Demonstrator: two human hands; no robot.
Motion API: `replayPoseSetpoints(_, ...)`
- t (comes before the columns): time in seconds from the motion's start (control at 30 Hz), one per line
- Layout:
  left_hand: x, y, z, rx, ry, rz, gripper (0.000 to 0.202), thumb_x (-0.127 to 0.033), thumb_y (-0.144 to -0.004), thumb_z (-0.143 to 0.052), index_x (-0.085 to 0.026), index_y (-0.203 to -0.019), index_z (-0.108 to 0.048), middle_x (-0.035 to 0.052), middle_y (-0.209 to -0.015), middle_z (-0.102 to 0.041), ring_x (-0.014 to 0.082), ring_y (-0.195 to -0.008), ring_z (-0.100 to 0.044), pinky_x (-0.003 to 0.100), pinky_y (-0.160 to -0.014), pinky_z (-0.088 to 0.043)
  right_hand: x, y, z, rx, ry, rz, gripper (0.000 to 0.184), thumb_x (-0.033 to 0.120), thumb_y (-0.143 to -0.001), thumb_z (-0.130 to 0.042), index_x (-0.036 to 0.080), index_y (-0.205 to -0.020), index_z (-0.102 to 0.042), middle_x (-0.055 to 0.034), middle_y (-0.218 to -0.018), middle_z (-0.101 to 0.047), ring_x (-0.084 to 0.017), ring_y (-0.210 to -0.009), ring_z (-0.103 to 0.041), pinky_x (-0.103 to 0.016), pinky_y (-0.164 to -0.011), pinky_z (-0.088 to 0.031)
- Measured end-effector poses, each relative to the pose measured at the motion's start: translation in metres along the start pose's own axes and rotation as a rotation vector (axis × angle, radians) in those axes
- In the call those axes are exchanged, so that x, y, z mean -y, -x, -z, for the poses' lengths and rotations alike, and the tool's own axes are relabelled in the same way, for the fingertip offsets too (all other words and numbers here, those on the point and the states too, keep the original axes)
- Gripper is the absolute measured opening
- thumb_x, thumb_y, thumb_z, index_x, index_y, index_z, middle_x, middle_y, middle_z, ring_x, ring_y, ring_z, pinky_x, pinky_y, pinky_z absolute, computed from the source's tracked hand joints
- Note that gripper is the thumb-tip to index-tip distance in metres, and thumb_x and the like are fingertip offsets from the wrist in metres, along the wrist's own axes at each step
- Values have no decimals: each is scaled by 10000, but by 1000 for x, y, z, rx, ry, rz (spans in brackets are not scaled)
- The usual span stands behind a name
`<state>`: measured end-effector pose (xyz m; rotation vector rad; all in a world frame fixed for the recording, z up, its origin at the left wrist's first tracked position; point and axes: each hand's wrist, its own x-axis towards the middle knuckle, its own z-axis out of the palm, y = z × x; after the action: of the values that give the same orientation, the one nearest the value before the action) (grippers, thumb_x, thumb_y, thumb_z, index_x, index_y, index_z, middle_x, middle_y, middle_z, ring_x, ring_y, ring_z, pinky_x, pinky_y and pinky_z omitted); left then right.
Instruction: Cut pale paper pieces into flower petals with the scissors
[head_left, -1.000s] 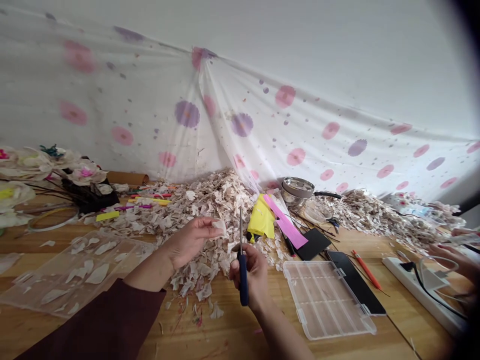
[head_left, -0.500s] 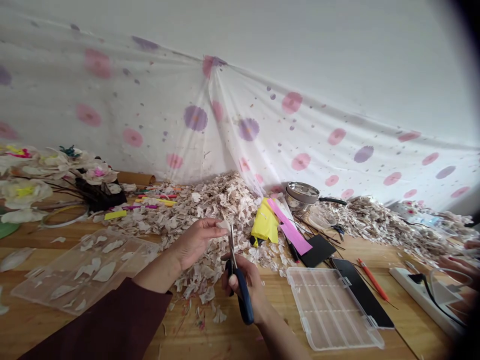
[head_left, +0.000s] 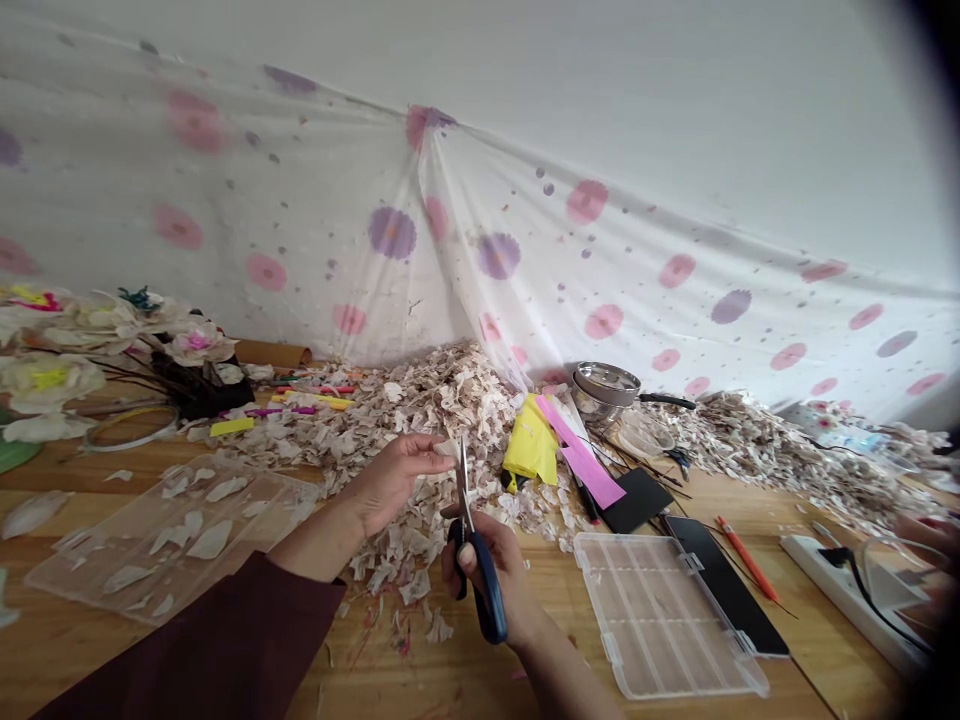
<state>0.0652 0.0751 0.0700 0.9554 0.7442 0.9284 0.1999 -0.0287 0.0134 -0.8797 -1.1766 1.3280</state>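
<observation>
My left hand (head_left: pixel 401 475) pinches a small pale, thin flake (head_left: pixel 448 449), perhaps a dried petal or skin. In my right hand (head_left: pixel 491 565) is a pair of scissors (head_left: pixel 489 590) with dark blue handles, blades pointing up and away. The blades are close to the right edge of the flake; whether they touch it I cannot tell. Behind and below both hands spreads a large heap of whitish-brown flakes (head_left: pixel 450 385). Several cut white pieces (head_left: pixel 211 540) lie on a clear plastic lid (head_left: pixel 82 590) to the left.
A clear compartment box (head_left: pixel 667 620), a black phone (head_left: pixel 731 590), an orange pen (head_left: pixel 748 560) and a white power strip (head_left: pixel 840 590) lie at right. Behind are a yellow packet (head_left: pixel 531 450), pink paper (head_left: pixel 581 455) and a metal pan (head_left: pixel 606 385). Handmade flowers (head_left: pixel 52 385) stand left. Another person's hand (head_left: pixel 926 535) shows far right.
The scissor blades look slightly closer together and have shifted a little. My left hand stays almost in place with the flake. The other person's hand at right has moved slightly.
</observation>
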Motion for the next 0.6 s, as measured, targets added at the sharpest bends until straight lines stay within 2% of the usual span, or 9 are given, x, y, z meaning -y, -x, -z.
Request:
replayPoseSetpoints(0.33,1,-2,4,63,-12,-22,256,-234,-492,-877,-185,-716,-765,-8,-681,-702,165,-757,-573,291,-862,-345,-4,1,0,11,19,10,618,666,-748,-655,161,-1088,-547,55,-536,-540,-74,-422,-448,-175,-422,-348)
replayPoseSetpoints(0.6,-1,-1,1,49,13,-20,274,-254,-455,-894,-195,-684,-756,-7,-703,-710,167,-781,-570,295,-872,-346,-2,-1,-6,-71,-10,-47,630,684,-672,-702,167,-996,-543,73,-461,-534,-64,-330,-410,-163,-345,-316)
